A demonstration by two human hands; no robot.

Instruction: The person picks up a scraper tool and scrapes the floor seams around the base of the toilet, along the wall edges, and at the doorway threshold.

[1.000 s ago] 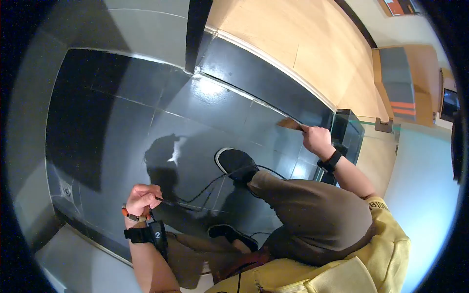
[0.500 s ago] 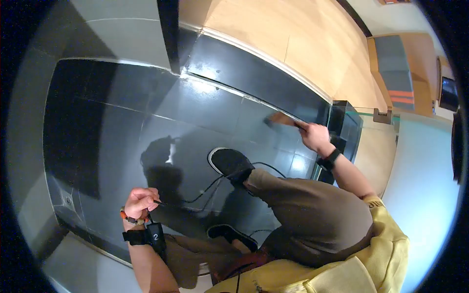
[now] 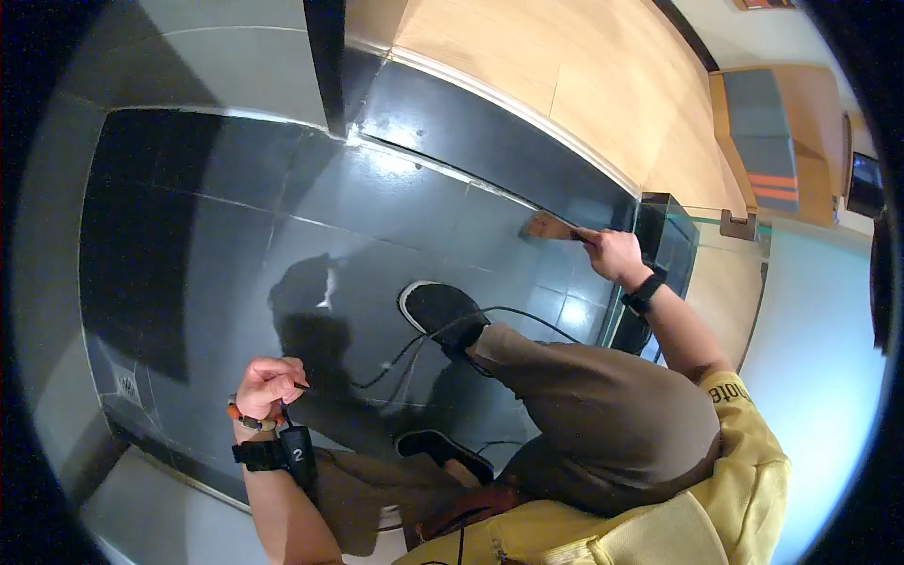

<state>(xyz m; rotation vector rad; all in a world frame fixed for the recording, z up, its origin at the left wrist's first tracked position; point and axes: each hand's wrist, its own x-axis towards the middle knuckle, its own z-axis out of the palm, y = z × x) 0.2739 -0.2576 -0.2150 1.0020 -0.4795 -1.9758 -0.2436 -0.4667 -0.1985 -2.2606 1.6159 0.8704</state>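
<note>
My right hand [image 3: 617, 256] is closed around the narrow end of a flat brown tool [image 3: 552, 227]. The tool flares toward its far end, like a brush or scraper; its exact kind I cannot tell. That wide end is at the dark tiled floor [image 3: 395, 221], close to the pale joint [image 3: 480, 181] along the raised dark ledge [image 3: 490, 141]. Low on the left, my left hand [image 3: 268, 386] is pinched, with a small dark tip showing at the fingers. What it belongs to is hidden.
A black cable [image 3: 532, 313] loops over my black shoe [image 3: 443, 313] and across the floor. A glass panel with a metal hinge [image 3: 737, 224] stands at right. The floor drain [image 3: 127, 383] is at far left. Beyond the ledge lies a beige tiled floor [image 3: 527, 56].
The brown tool has shifted slightly right, and its blur is gone. My right hand has moved slightly right. The cable loop by my shoe has risen. My left hand stays pinched.
</note>
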